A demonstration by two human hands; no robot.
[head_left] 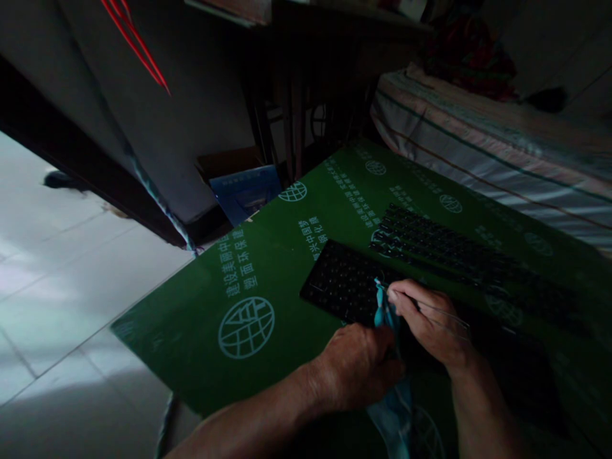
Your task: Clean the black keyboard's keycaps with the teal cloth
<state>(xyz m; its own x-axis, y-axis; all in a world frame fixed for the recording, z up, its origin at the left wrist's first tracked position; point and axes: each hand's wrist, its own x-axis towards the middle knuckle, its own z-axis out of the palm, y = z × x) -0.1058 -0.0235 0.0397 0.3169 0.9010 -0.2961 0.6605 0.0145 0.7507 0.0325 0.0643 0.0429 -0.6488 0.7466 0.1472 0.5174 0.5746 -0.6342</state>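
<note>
A black keyboard base (335, 280) lies on the green board, its keycaps off and rows of small round bumps showing. My left hand (358, 363) is closed around a light-blue cloth (389, 421), which hangs down below the fist. The cloth's narrow twisted end stands up over the keyboard base. My right hand (433, 319) pinches a thin metal tool (442, 311), whose kind I cannot make out; its tip meets the cloth's end. Loose black keycaps (430, 236) are laid out in rows beyond the base. Both hands partly hide the base.
The green printed board (191, 338) serves as the work surface, with white tile floor (57, 268) to its left. A blue box (246, 191) sits by its far-left edge. A bed (478, 146) borders the right side, and a dark table (329, 44) stands behind. Red cords (138, 48) hang upper left.
</note>
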